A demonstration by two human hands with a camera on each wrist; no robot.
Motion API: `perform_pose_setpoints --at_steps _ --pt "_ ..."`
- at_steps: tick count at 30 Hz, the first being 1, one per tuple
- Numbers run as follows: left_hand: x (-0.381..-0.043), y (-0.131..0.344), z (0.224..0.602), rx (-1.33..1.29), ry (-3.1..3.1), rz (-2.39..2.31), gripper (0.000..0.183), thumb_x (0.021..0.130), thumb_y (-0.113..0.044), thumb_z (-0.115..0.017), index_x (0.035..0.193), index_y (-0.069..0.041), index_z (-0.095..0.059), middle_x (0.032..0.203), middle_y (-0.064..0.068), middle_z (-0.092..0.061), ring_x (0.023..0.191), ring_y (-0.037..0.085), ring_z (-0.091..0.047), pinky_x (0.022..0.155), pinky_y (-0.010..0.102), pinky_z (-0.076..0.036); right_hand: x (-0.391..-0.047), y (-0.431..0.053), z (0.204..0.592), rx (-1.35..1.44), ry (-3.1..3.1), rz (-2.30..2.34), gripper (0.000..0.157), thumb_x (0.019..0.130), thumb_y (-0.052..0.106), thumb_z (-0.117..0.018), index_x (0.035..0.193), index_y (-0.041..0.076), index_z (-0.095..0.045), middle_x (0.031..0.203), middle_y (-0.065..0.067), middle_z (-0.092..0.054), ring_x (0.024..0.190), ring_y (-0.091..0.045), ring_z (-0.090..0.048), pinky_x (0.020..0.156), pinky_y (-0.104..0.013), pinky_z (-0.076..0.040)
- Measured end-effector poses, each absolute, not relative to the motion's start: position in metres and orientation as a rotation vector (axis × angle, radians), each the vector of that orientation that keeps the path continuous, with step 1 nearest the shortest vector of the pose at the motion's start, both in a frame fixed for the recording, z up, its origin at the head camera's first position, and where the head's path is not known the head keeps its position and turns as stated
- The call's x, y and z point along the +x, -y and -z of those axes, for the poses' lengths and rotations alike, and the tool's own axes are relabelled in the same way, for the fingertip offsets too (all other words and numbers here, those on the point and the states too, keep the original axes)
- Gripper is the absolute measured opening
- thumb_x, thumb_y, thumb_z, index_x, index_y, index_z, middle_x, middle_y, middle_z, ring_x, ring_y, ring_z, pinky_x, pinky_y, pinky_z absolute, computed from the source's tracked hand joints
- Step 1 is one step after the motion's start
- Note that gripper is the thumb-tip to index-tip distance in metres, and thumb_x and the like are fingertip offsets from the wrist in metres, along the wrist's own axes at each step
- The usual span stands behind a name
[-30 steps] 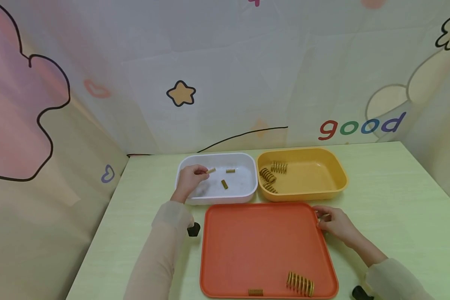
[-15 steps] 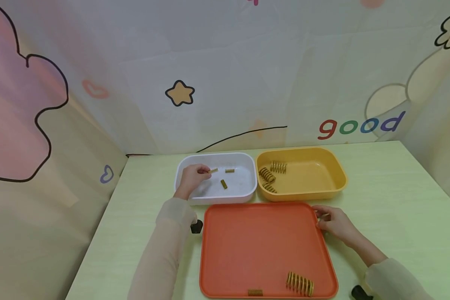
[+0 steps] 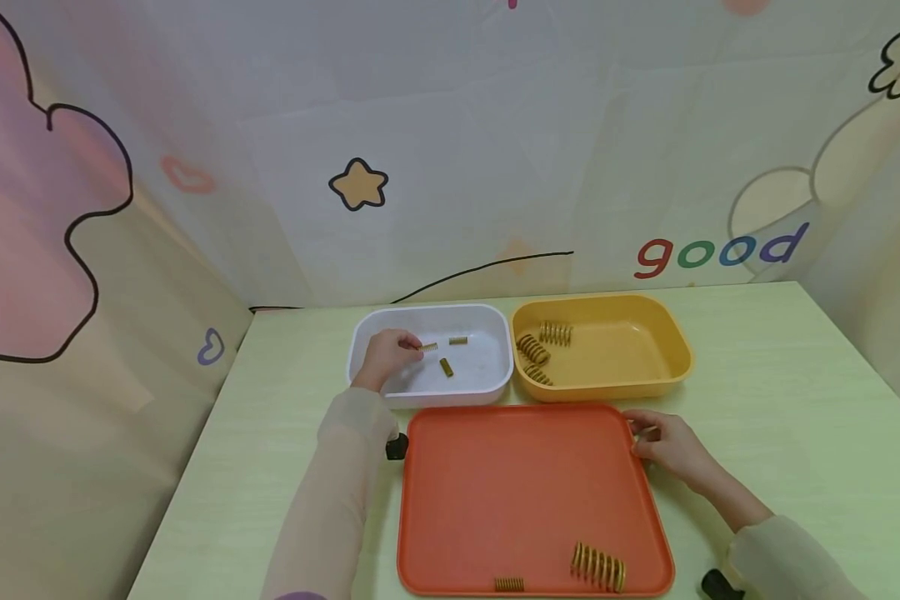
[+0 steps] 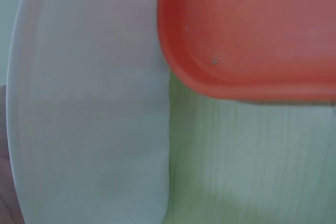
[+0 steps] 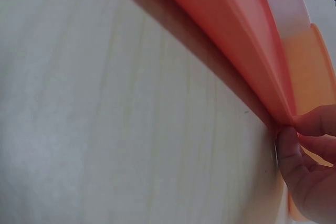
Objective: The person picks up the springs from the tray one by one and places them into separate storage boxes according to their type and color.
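My left hand [image 3: 390, 357] reaches into the white bin [image 3: 487, 387] and pinches a small brass spring [image 3: 430, 347] at its fingertips. Two more small springs lie on the bin floor, one a short spring [image 3: 458, 340] and one a tight-wound spring [image 3: 446, 367]. At the far right corner of the red tray [image 3: 525, 492], my right hand [image 3: 671, 448] pinches the rim between thumb and fingers, as the right wrist view also shows. Near the tray's front edge lie a large spring [image 3: 598, 567] and a small spring [image 3: 509, 584].
Right of the white bin stands a yellow bin [image 3: 622, 354] with several large springs [image 3: 556, 333] at its left end. Both bins sit just behind the tray on the pale green table [image 3: 780, 375]. A printed cloth [image 3: 465, 167] hangs behind.
My left hand has shifted slightly right inside the white bin, the spring at its fingertips moving a little right and nearer. The right hand stays on the tray corner.
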State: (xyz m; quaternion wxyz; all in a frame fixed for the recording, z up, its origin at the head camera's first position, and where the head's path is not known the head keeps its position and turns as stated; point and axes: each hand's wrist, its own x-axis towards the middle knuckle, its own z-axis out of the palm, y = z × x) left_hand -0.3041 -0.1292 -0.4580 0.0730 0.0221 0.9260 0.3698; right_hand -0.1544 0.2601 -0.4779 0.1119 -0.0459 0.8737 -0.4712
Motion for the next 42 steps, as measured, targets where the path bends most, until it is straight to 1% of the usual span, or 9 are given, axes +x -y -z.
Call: perform_pose_setpoints --at_steps 4,13,16,23,31,36,39,42 --pt "-0.305 0.127 0.457 0.041 -2.772 -1.099 0.018 0.074 -0.011 -0.068 0.091 -0.003 -0.066 0.087 0.01 -0.066 0.082 0.018 -0.059 0.073 0.026 -0.045 -0.155 -0.26 0.478 -0.145 -2.557 1.391 0.046 0.073 -0.007 -0.054 0.117 -0.012 -0.046 0.096 -0.023 -0.053 0.068 -0.008 -0.052 0.053 -0.025 -0.048" --pt "-0.309 0.124 0.463 -0.021 -2.73 -1.049 0.017 0.073 -0.011 -0.069 0.088 -0.005 -0.066 0.084 0.007 -0.065 0.077 0.014 -0.055 0.068 0.022 -0.041 -0.156 -0.26 0.479 -0.144 -2.551 1.399 0.047 0.072 -0.008 -0.054 0.117 -0.013 -0.046 0.095 -0.022 -0.054 0.067 -0.006 -0.052 0.054 -0.024 -0.048" --pt "-0.311 0.123 0.467 -0.012 -2.74 -1.022 0.017 0.073 -0.013 -0.069 0.088 -0.006 -0.066 0.084 0.006 -0.066 0.077 0.014 -0.055 0.069 0.023 -0.042 -0.156 -0.26 0.479 -0.14 -2.548 1.4 0.047 0.072 -0.008 -0.053 0.118 -0.013 -0.046 0.095 -0.022 -0.054 0.067 -0.007 -0.052 0.054 -0.024 -0.048" --pt "-0.308 0.12 0.468 -0.035 -2.749 -0.939 0.013 0.072 -0.013 -0.069 0.084 -0.007 -0.066 0.086 0.005 -0.064 0.082 0.018 -0.053 0.077 0.029 -0.042 -0.155 -0.26 0.478 -0.134 -2.55 1.398 0.047 0.071 -0.008 -0.053 0.117 -0.013 -0.046 0.096 -0.023 -0.053 0.067 -0.007 -0.052 0.054 -0.024 -0.048" --pt "-0.305 0.119 0.467 -0.053 -2.742 -0.886 0.015 0.072 -0.015 -0.068 0.084 -0.007 -0.063 0.087 0.005 -0.061 0.082 0.018 -0.051 0.075 0.028 -0.042 -0.155 -0.26 0.476 -0.138 -2.551 1.394 0.047 0.071 -0.008 -0.053 0.117 -0.014 -0.046 0.096 -0.023 -0.053 0.067 -0.007 -0.051 0.054 -0.024 -0.048" --pt "-0.305 0.119 0.466 -0.054 -2.727 -0.902 0.018 0.072 -0.015 -0.069 0.087 -0.007 -0.063 0.09 0.006 -0.06 0.083 0.019 -0.05 0.077 0.03 -0.042 -0.155 -0.26 0.476 -0.139 -2.547 1.397 0.047 0.071 -0.008 -0.053 0.117 -0.014 -0.045 0.096 -0.023 -0.053 0.067 -0.008 -0.051 0.054 -0.024 -0.048" --pt "-0.304 0.119 0.465 -0.047 -2.727 -0.915 0.022 0.073 -0.016 -0.069 0.09 -0.005 -0.062 0.09 0.006 -0.06 0.082 0.018 -0.05 0.074 0.026 -0.04 -0.155 -0.26 0.476 -0.138 -2.547 1.399 0.047 0.071 -0.008 -0.053 0.117 -0.013 -0.046 0.096 -0.023 -0.053 0.067 -0.008 -0.052 0.054 -0.024 -0.048" --pt "-0.303 0.119 0.462 -0.027 -2.732 -0.921 0.024 0.073 -0.015 -0.07 0.092 -0.005 -0.062 0.086 0.006 -0.059 0.079 0.017 -0.049 0.069 0.023 -0.038 -0.155 -0.26 0.477 -0.14 -2.544 1.403 0.047 0.072 -0.008 -0.053 0.117 -0.013 -0.046 0.096 -0.023 -0.053 0.067 -0.007 -0.052 0.054 -0.024 -0.048"
